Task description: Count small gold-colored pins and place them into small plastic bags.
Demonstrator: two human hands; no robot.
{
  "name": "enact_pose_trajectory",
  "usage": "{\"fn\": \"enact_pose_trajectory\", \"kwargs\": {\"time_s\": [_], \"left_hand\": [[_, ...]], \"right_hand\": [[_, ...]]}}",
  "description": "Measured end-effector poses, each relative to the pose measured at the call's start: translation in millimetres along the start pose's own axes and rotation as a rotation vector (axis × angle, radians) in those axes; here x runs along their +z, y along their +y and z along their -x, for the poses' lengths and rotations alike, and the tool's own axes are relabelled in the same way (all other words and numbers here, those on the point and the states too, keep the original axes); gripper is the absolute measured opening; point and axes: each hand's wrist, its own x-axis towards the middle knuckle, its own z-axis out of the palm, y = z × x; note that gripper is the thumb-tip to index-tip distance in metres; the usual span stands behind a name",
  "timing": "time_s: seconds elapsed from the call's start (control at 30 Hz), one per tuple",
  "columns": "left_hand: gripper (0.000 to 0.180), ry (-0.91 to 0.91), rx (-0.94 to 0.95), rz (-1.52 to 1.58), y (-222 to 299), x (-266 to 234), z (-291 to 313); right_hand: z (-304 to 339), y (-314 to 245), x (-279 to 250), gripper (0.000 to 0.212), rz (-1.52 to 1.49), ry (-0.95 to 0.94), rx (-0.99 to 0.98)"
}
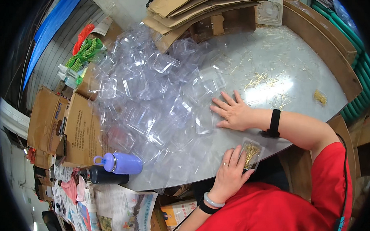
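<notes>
My left hand (230, 171), with a ring and a pale bangle, has its fingers and thumb around a small clear plastic box (256, 159) at the table's near edge. Thin gold-coloured metal hooks (252, 151) fill that box. Stretched out over the table, my right hand (233, 113) has its fingers spread, palm down, beside clear empty plastic boxes (205, 120). Whether its fingertips touch one I cannot tell. Beyond it lie a loose pile of gold-coloured hooks (259, 80) and another filled clear box (320, 97).
A large heap of clear plastic boxes (149, 90) covers the table's left half. A purple bottle (126, 163) and a dark bottle (109, 176) lie at the near left. Cardboard strips (325, 51) edge the grey table (316, 79); flattened cardboard (188, 9) is stacked behind.
</notes>
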Motion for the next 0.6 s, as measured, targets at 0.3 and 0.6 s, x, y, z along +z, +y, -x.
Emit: {"fn": "enact_pose_trajectory", "kwargs": {"time_s": [0.3,0.6], "left_hand": [[0.057,0.024,-0.034,-0.131,-14,-8,-8],[0.038,0.267,-0.066,-0.205,-5,-4,-15]], "right_hand": [[105,72,4,0.076,-0.027,-0.021,0.314],[155,27,32,0.069,0.010,0.271,0.026]]}}
